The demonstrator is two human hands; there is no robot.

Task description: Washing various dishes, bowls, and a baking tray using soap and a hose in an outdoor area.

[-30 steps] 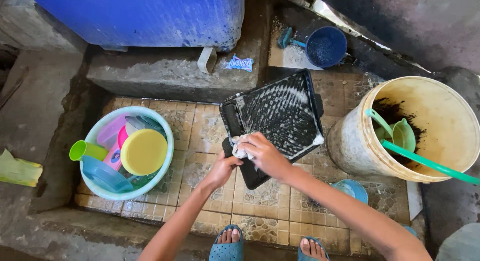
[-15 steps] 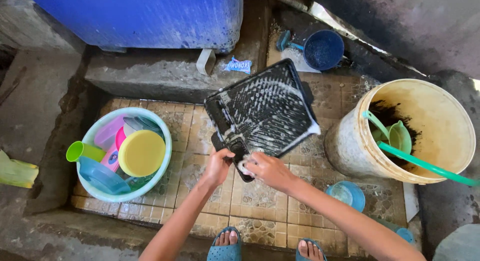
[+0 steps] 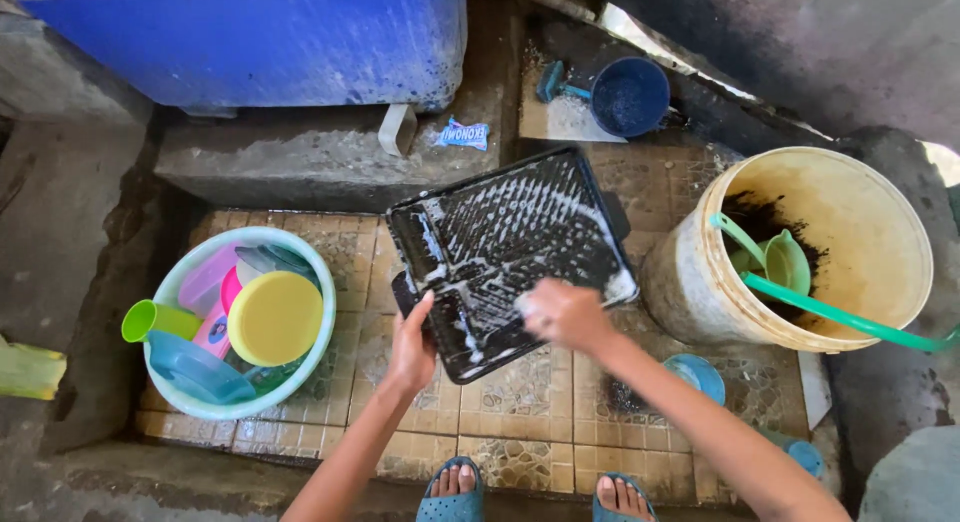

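The left hand (image 3: 412, 350) grips the near left edge of the black tray (image 3: 505, 257), fingers closed around its rim. The right hand (image 3: 565, 315) presses closed on a soapy cloth against the tray's near side. The tray tilts above the tiled floor (image 3: 520, 422), between the basin of plastic dishes (image 3: 238, 322) on its left and the cream bucket (image 3: 820, 252) on its right. Scrubbing well likely means steadying the rim firmly and working along the ridges.

Two hands are showing: the left hand (image 3: 412, 347) and the right hand (image 3: 566, 315). One black tray (image 3: 500, 244) is sitting between them. One basin (image 3: 318, 282) is holding one yellow lid (image 3: 275, 318) and one green cup (image 3: 150, 321). One large bucket (image 3: 690, 292) is containing one green dipper (image 3: 783, 264). One dark blue dipper (image 3: 628, 97) is lying behind. Two sandals are showing: one (image 3: 452, 494) and another (image 3: 625, 499).
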